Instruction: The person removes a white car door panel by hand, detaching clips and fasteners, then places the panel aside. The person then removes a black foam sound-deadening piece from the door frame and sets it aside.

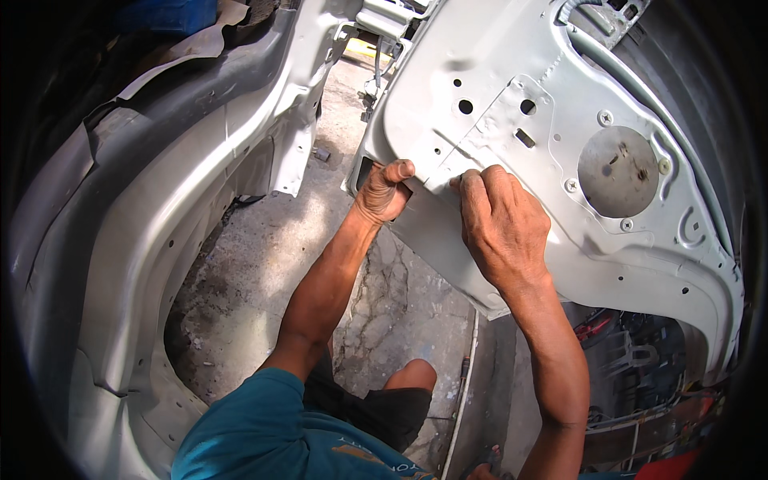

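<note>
Nearest my camera, the right hand (506, 228) at the car door (552, 160), fingers curled close; I cannot tell whether they pinch something small. The left hand (384, 194) wraps the door's left edge, thumb in front. The door, right of the car frame (204, 172), should handle as stiff, heavy and smooth; I would hold its folded rim. Beyond the door: concrete floor (264, 256).

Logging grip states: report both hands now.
Left hand: closed, holding the edge of the pale door.
Right hand: closed; whether it holds anything can't be told.
</note>
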Action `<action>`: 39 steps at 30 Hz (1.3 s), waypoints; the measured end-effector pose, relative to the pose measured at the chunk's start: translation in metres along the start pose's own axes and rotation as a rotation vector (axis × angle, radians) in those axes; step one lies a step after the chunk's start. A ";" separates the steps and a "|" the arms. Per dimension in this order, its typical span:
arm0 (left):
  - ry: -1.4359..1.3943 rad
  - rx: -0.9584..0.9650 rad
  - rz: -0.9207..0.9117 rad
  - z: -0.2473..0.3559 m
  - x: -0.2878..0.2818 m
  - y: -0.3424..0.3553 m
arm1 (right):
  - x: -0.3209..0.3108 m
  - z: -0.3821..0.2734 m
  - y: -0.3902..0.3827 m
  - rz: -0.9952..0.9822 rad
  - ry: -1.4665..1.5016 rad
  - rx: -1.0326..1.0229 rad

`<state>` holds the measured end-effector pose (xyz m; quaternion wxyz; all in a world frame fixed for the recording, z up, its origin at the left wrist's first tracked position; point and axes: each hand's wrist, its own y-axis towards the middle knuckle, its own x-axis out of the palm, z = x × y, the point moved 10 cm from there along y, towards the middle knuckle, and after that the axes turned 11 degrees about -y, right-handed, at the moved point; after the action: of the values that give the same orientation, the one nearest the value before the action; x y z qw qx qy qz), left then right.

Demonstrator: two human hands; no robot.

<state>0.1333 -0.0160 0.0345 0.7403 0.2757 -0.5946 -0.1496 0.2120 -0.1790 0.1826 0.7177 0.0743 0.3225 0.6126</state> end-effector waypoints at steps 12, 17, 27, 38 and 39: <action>-0.005 -0.037 0.028 -0.005 -0.014 0.001 | 0.003 0.000 -0.003 -0.007 -0.007 0.046; -0.010 -0.040 0.032 -0.006 -0.016 0.001 | -0.004 -0.003 -0.001 0.033 0.019 -0.019; -0.017 -0.020 0.030 -0.004 -0.013 0.001 | 0.003 -0.007 -0.002 0.021 -0.022 -0.009; -0.033 -0.045 0.010 -0.003 -0.008 0.000 | 0.002 -0.002 -0.003 0.004 -0.033 0.055; -0.033 -0.051 0.010 -0.004 -0.009 0.000 | 0.004 -0.001 -0.003 -0.011 -0.037 0.062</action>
<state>0.1347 -0.0099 0.0272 0.7379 0.2512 -0.6043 -0.1653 0.2141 -0.1763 0.1788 0.7242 0.1059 0.3286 0.5969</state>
